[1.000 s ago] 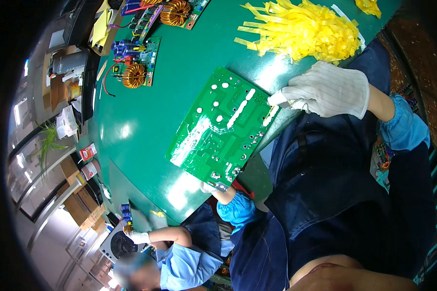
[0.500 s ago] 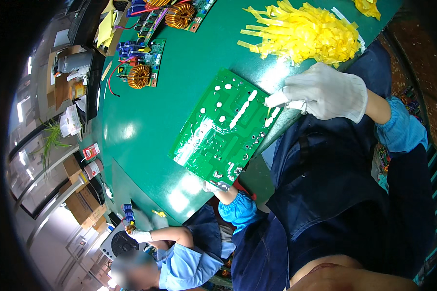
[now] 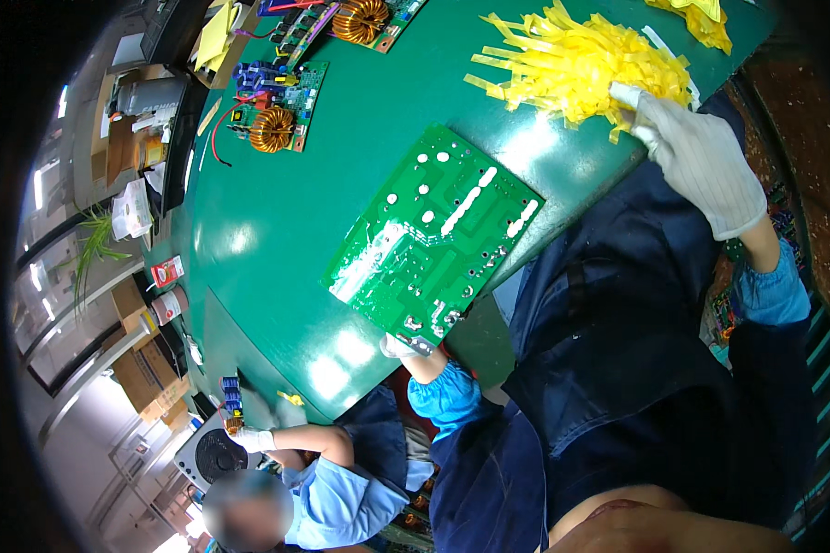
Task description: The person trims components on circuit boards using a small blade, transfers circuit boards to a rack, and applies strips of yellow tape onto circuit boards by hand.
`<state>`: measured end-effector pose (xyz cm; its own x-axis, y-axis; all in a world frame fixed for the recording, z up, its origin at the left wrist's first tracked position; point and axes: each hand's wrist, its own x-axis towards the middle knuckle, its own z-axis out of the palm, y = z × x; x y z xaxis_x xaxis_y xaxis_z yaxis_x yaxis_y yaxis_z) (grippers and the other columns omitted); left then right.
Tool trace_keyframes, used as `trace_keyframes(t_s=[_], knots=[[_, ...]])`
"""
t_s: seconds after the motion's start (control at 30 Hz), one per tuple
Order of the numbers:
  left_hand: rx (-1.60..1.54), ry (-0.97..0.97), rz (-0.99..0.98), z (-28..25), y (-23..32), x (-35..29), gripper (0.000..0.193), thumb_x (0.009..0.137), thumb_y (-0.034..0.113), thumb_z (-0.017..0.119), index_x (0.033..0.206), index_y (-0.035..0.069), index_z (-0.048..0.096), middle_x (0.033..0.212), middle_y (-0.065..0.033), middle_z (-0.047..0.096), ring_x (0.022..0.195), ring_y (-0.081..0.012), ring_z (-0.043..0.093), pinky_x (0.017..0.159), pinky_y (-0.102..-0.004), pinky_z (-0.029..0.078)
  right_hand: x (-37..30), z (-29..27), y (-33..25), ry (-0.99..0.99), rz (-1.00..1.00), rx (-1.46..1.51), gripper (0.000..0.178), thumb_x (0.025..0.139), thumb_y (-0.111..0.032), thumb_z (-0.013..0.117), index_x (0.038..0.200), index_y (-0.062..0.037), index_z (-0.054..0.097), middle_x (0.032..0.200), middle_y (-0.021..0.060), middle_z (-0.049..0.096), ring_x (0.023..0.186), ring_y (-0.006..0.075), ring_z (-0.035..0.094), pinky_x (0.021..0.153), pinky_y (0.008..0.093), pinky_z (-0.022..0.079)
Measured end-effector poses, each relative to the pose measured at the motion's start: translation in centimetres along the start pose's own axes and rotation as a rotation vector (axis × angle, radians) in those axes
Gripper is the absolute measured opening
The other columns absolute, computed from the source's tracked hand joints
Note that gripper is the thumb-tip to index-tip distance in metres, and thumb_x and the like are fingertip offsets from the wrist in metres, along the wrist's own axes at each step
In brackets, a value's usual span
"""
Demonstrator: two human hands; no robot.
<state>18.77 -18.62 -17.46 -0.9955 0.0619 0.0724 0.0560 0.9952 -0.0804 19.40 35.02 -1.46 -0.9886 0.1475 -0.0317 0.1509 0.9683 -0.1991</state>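
A large green circuit board (image 3: 438,235) lies solder side up near the table's front edge, with white patches and shiny solder joints on it. My left hand (image 3: 397,347), in a white glove, grips the board at its lower corner; most of its fingers are hidden beneath. My white-gloved right hand (image 3: 701,166) reaches to the near edge of a heap of yellow tape strips (image 3: 576,64). Its index finger is stretched out onto the strips and looks apart from the thumb; I see nothing clearly held.
Circuit boards with copper coils, one at the far left (image 3: 281,111), stand on the green table (image 3: 267,212). More yellow material (image 3: 705,23) lies at the far right. At lower left, a co-worker's gloved hand (image 3: 252,440) holds a part with blue components beside a grey fan unit (image 3: 214,458).
My right hand has left the circuit board's right corner and moved right and away to the yellow strips. My left hand remains at the board's lower corner.
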Motion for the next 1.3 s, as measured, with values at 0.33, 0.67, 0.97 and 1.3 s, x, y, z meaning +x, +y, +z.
trace_keyframes(t_s=[0.33,0.67,0.97,1.3], knots=[[-0.396,0.119,0.048,1.3,0.0,-0.1,0.024,0.096,0.011,0.042,0.114,0.004,0.057,0.105,-0.0088,0.063,0.084,-0.0185,0.062,0.073,-0.0321,0.051,1.7,0.9,-6.9,-0.014,-0.713,0.456,0.030,0.089,-0.018,0.060,0.118,-0.0114,0.059,0.075,0.0085,0.065,0.061,0.0253,0.064,0.053,0.0362,0.047],[-1.838,-0.038,-0.538,1.4,2.1,1.4,0.036,0.096,0.019,0.040,0.118,-0.004,0.056,0.107,-0.0176,0.063,0.085,-0.0343,0.063,0.073,-0.0483,0.055,2.8,0.5,-7.0,-0.204,-0.716,0.417,0.028,0.089,-0.018,0.059,0.117,-0.0158,0.061,0.073,0.0106,0.065,0.063,0.0293,0.063,0.053,0.0409,0.047],[-1.992,0.104,-0.727,-2.8,4.9,1.7,0.037,0.097,0.017,0.038,0.119,-0.006,0.055,0.109,-0.0207,0.062,0.085,-0.0359,0.063,0.072,-0.0515,0.056,4.4,0.0,-7.6,-0.371,-0.683,0.572,0.023,0.089,-0.020,0.059,0.112,-0.0177,0.060,0.072,0.0122,0.064,0.064,0.0321,0.063,0.054,0.0421,0.046],[-1.896,0.087,-0.636,-3.2,5.0,1.8,0.036,0.097,0.017,0.039,0.118,-0.007,0.055,0.109,-0.0203,0.062,0.085,-0.0343,0.064,0.071,-0.0502,0.057,7.2,-0.5,-7.0,-0.643,-0.733,0.614,0.027,0.088,-0.021,0.060,0.115,-0.0209,0.060,0.080,0.0080,0.066,0.072,0.0292,0.063,0.062,0.0391,0.047]])
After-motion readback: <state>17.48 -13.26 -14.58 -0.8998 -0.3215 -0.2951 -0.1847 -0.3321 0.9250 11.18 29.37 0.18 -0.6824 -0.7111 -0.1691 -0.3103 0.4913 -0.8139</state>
